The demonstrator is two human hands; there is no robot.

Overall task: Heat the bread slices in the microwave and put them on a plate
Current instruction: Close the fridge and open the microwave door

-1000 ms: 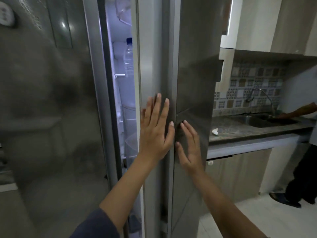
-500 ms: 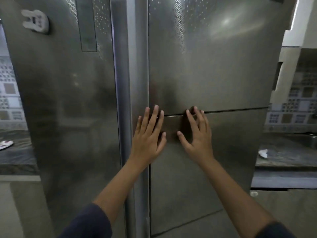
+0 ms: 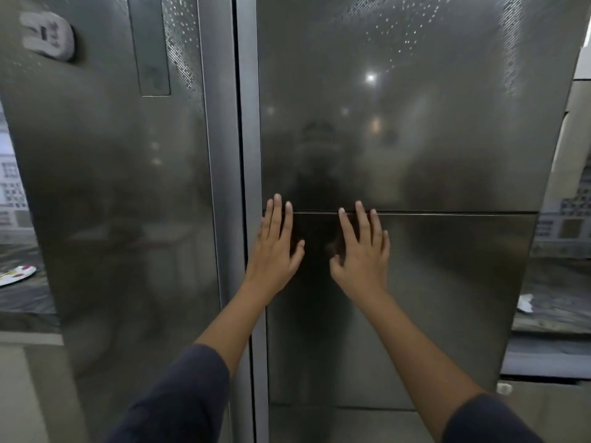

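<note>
A steel double-door fridge fills the view, both doors closed. My left hand (image 3: 275, 247) presses flat on the right door (image 3: 415, 139) close to its inner edge. My right hand (image 3: 363, 251) lies flat beside it, fingers straight, fingertips at the horizontal seam across that door. Neither hand holds anything. No bread, microwave or serving plate can be seen, except a white patterned plate (image 3: 16, 274) on the counter at the far left.
The left fridge door (image 3: 112, 187) carries a white magnet (image 3: 48, 36) and a display panel (image 3: 148, 46). Dark stone counters run on both sides; a crumpled white scrap (image 3: 524, 303) lies on the right one. Cabinet fronts sit below.
The right fridge door has swung fully closed under both palms. My view has turned to face the doors square on, and both hands have shifted a little to the right on the door.
</note>
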